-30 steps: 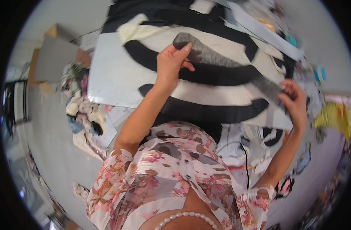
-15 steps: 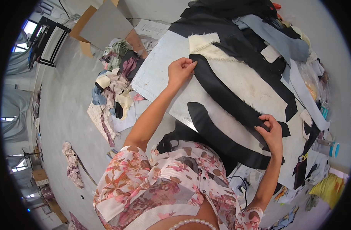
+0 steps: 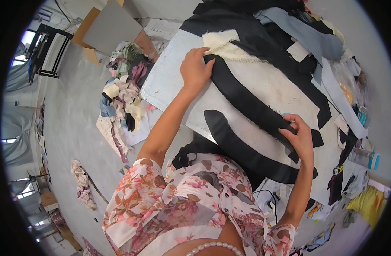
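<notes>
A long curved black fabric strip (image 3: 246, 100) with a frayed edge lies diagonally across the grey-white table. At its upper left end, my left hand (image 3: 195, 70) has thumb and fingers apart, the thumb touching the strip's edge. Near the lower right end, my right hand (image 3: 300, 138) grips the strip between thumb and bent fingers. A second curved black strip (image 3: 246, 151) rests closer to me, along the table's near edge, untouched. A cream fabric scrap (image 3: 221, 42) with frayed edges lies just beyond my left hand.
Larger black fabric (image 3: 246, 25) covers the table's far side, with a blue-grey piece (image 3: 300, 32) over it. Mixed scraps (image 3: 129, 87) are heaped left of the table, near an open cardboard box (image 3: 114, 27). A yellow cloth (image 3: 368, 204) lies at the lower right.
My left hand has loosened its pinch and spread its fingers at the strip's end. My right hand keeps its grip. The whole view has shifted slightly.
</notes>
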The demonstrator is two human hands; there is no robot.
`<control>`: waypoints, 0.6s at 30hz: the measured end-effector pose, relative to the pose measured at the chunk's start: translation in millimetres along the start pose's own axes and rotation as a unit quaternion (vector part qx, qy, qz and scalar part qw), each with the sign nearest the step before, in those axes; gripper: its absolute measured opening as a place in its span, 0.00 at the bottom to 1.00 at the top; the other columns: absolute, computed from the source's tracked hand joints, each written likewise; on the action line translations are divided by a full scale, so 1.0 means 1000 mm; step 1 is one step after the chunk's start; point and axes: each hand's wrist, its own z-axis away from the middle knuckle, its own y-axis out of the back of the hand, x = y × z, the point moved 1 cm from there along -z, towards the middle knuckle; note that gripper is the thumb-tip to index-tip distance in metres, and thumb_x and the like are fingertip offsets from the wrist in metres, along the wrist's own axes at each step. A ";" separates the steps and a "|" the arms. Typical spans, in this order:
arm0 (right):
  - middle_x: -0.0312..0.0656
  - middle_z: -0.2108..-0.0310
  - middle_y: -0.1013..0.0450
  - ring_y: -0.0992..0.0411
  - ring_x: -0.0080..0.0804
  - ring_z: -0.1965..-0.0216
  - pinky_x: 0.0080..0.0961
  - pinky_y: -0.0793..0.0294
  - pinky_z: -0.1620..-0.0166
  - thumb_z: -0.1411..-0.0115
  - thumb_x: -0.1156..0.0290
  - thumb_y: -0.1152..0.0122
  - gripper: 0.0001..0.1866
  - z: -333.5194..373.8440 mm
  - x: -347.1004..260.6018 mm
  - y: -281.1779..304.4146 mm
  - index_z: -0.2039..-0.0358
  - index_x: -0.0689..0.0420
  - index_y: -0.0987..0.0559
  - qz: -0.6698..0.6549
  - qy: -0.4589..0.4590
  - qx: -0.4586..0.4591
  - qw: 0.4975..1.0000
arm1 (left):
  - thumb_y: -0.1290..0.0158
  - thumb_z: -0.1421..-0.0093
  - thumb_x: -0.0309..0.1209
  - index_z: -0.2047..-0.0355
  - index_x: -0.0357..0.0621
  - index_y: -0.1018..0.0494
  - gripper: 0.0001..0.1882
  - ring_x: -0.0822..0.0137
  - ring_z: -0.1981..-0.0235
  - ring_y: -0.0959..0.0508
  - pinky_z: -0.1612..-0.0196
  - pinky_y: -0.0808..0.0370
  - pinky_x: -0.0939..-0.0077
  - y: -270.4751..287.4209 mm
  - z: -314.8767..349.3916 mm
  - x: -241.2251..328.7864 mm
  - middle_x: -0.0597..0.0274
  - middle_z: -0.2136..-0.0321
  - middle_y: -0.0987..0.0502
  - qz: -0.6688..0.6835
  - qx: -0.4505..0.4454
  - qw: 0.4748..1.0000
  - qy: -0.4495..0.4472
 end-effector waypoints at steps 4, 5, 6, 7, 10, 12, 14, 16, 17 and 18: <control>0.34 0.82 0.30 0.35 0.18 0.79 0.19 0.35 0.71 0.53 0.79 0.32 0.19 -0.002 0.006 0.002 0.58 0.59 0.25 0.000 -0.010 -0.008 1.000 | 0.51 0.35 0.45 0.42 0.52 0.30 0.23 0.49 0.35 0.39 0.34 0.47 0.50 -0.021 0.012 0.019 0.49 0.39 0.35 -0.080 -0.127 0.977 -0.150; 0.34 0.82 0.29 0.35 0.18 0.78 0.19 0.35 0.71 0.53 0.79 0.32 0.19 -0.003 0.007 0.002 0.58 0.59 0.25 0.006 -0.005 -0.006 1.000 | 0.56 0.33 0.51 0.37 0.54 0.35 0.28 0.47 0.30 0.51 0.32 0.59 0.42 -0.026 0.015 0.016 0.48 0.33 0.45 -0.051 -0.222 0.969 -0.101; 0.34 0.81 0.29 0.34 0.19 0.78 0.19 0.35 0.71 0.53 0.78 0.32 0.20 -0.002 0.008 0.003 0.58 0.58 0.24 0.011 -0.002 -0.003 1.000 | 0.57 0.33 0.51 0.36 0.54 0.36 0.28 0.48 0.30 0.51 0.32 0.58 0.42 -0.029 0.017 0.015 0.48 0.33 0.45 -0.057 -0.217 0.968 -0.110; 0.34 0.81 0.29 0.34 0.19 0.78 0.19 0.35 0.71 0.53 0.78 0.32 0.20 -0.002 0.008 0.003 0.58 0.58 0.24 0.017 0.001 0.000 1.000 | 0.57 0.33 0.52 0.36 0.54 0.36 0.29 0.48 0.30 0.51 0.32 0.57 0.43 -0.031 0.018 0.013 0.47 0.33 0.45 -0.062 -0.213 0.968 -0.119; 0.34 0.81 0.29 0.34 0.19 0.78 0.19 0.35 0.71 0.53 0.78 0.32 0.19 -0.001 0.007 0.001 0.58 0.58 0.24 0.026 0.016 0.004 1.000 | 0.58 0.33 0.53 0.35 0.55 0.38 0.30 0.48 0.30 0.52 0.32 0.57 0.44 -0.033 0.017 0.011 0.48 0.32 0.47 -0.066 -0.222 0.963 -0.141; 0.35 0.81 0.29 0.34 0.20 0.78 0.20 0.34 0.71 0.53 0.78 0.32 0.20 0.003 0.007 0.000 0.58 0.58 0.24 0.022 0.012 0.000 1.000 | 0.58 0.33 0.54 0.35 0.55 0.38 0.31 0.48 0.30 0.52 0.32 0.58 0.43 -0.032 0.016 0.010 0.47 0.32 0.48 -0.060 -0.232 0.960 -0.145; 0.35 0.81 0.29 0.34 0.20 0.78 0.20 0.34 0.70 0.53 0.78 0.32 0.20 0.006 0.006 0.000 0.57 0.57 0.24 0.015 0.009 -0.010 1.000 | 0.59 0.33 0.56 0.35 0.53 0.38 0.32 0.47 0.30 0.53 0.32 0.59 0.42 -0.031 0.015 0.011 0.45 0.32 0.48 -0.052 -0.239 0.959 -0.142; 0.36 0.81 0.30 0.34 0.21 0.78 0.20 0.34 0.70 0.53 0.78 0.32 0.20 0.010 0.002 0.003 0.57 0.57 0.25 0.007 0.003 -0.024 1.000 | 0.59 0.34 0.57 0.35 0.53 0.38 0.33 0.47 0.30 0.53 0.32 0.59 0.42 -0.029 0.015 0.010 0.45 0.32 0.49 -0.053 -0.243 0.958 -0.140; 0.36 0.81 0.29 0.33 0.23 0.78 0.21 0.33 0.70 0.53 0.78 0.31 0.21 0.010 0.003 0.003 0.57 0.57 0.24 0.023 0.009 -0.019 1.000 | 0.59 0.34 0.57 0.35 0.54 0.39 0.34 0.47 0.30 0.53 0.32 0.59 0.42 -0.029 0.014 0.010 0.45 0.32 0.49 -0.054 -0.245 0.958 -0.139; 0.37 0.81 0.29 0.32 0.24 0.78 0.22 0.33 0.69 0.53 0.78 0.31 0.21 0.010 0.004 0.003 0.57 0.56 0.24 0.039 0.016 -0.015 0.999 | 0.58 0.34 0.58 0.34 0.54 0.39 0.34 0.47 0.29 0.53 0.32 0.59 0.42 -0.029 0.014 0.010 0.46 0.32 0.49 -0.063 -0.246 0.957 -0.143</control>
